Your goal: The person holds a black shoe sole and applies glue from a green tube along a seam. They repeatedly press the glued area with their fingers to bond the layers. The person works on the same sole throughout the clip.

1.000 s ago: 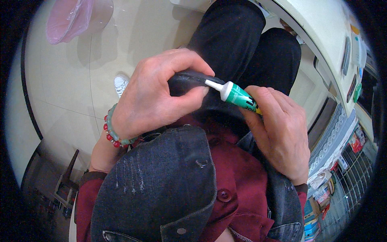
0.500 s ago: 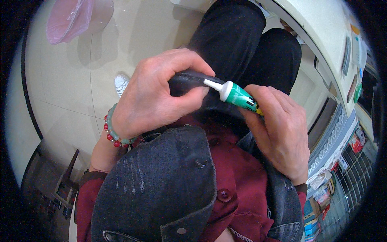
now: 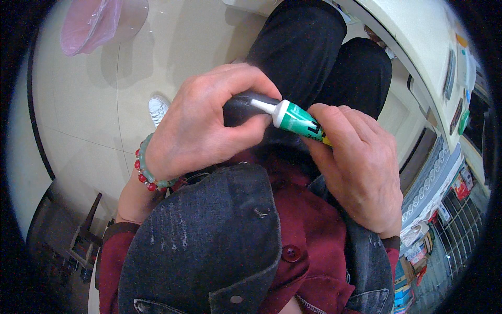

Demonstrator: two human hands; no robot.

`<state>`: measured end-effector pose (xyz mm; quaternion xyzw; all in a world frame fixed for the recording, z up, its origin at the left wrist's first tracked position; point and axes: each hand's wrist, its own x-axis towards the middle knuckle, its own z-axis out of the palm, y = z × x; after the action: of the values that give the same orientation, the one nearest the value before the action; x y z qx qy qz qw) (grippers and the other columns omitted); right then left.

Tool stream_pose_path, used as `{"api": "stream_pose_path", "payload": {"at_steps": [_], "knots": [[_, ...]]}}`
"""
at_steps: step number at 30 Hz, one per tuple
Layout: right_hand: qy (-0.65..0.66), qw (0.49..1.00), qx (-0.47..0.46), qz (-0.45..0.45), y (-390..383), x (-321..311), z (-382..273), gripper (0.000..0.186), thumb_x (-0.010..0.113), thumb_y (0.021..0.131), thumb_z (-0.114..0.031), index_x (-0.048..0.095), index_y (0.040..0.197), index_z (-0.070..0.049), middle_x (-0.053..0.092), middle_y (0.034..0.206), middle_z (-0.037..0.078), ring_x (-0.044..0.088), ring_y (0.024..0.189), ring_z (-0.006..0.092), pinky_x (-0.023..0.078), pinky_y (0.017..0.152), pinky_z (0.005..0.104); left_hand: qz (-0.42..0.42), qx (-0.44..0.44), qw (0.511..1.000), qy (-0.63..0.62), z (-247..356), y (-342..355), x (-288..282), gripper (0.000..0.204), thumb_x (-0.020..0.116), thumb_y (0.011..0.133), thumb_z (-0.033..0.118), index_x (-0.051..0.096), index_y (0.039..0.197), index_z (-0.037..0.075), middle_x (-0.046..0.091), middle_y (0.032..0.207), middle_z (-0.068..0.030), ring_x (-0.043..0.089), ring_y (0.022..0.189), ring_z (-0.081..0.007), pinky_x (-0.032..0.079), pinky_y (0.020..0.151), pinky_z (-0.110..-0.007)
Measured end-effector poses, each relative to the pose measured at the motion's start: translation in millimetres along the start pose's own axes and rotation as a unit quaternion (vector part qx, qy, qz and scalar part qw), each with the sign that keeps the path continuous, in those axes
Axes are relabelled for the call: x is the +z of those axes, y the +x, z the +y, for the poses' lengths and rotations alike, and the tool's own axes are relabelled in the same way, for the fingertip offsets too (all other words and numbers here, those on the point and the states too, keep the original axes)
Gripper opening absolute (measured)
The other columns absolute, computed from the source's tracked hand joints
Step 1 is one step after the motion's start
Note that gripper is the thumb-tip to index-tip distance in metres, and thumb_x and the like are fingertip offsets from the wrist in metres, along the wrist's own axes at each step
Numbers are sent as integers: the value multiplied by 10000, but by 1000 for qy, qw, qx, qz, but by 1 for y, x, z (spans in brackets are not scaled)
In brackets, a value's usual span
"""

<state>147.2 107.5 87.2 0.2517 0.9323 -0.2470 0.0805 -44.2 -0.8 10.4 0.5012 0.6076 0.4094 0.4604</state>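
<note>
My left hand (image 3: 193,125), with a red-and-green bead bracelet at the wrist, pinches a dark elongated object (image 3: 239,109) between thumb and fingers. My right hand (image 3: 355,162) grips a green-and-white tube (image 3: 298,122) with a long white nozzle, whose tip lies against the dark object, just short of my left fingers. Both hands are above my black trousered legs (image 3: 293,47), in front of my dark denim and maroon clothing.
A white desk (image 3: 426,52) with small items runs along the right, near a wire rack (image 3: 447,235) of packages. At upper left stands a bin (image 3: 91,26) with a pink liner. Dark wooden furniture (image 3: 83,235) is at lower left; a white shoe (image 3: 157,109) shows beyond my left arm.
The tube and my right fingers have moved left and slightly up, carrying the nozzle further along the dark object. My left hand has shifted only slightly.
</note>
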Motion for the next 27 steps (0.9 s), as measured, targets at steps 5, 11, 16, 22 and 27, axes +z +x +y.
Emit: {"api": "stream_pose_path", "payload": {"at_steps": [5, 11, 16, 22, 27], "knots": [[-1, 1000, -7, 3, 1, 0, -2, 309, 766, 786, -73, 628, 1060, -31, 631, 846, 130, 641, 772, 331, 509, 676, 414, -3, 3, 1000, -1, 0, -1, -1, 276, 640, 755, 11, 687, 1027, 11, 676, 960, -81, 660, 896, -181, 515, 835, -297], [-9, 1000, -7, 5, 3, -2, -5, 309, 763, 777, -73, 627, 1052, -39, 609, 828, 121, 623, 760, 330, 497, 662, 420, 11, 11, 1000, -13, -2, 0, 2, 213, 668, 771, 38, 675, 983, 15, 659, 898, -130, 677, 838, -275, 528, 754, -354], [-32, 999, -8, 0, 7, -6, -9, 305, 754, 767, -73, 626, 1043, -55, 597, 830, 110, 620, 787, 325, 499, 682, 426, 14, 27, 999, -12, -3, 0, 2, 211, 673, 771, 39, 675, 980, 19, 658, 896, -128, 675, 833, -277, 527, 752, -354], [-61, 998, -25, 6, 12, -10, -13, 316, 745, 764, -86, 620, 1054, -58, 582, 825, 99, 609, 788, 312, 489, 669, 426, -4, -9, 1000, -19, -1, -1, 1, 281, 654, 733, 7, 683, 1012, 7, 677, 959, -91, 661, 924, -196, 509, 866, -304], [-81, 996, -38, 3, 15, -13, -15, 325, 744, 754, -93, 617, 1052, -60, 568, 805, 91, 606, 770, 302, 484, 658, 418, -10, -24, 1000, -18, 1, -1, -1, 289, 660, 724, 10, 683, 1012, 7, 679, 957, -93, 662, 930, -196, 508, 872, -305]]}}
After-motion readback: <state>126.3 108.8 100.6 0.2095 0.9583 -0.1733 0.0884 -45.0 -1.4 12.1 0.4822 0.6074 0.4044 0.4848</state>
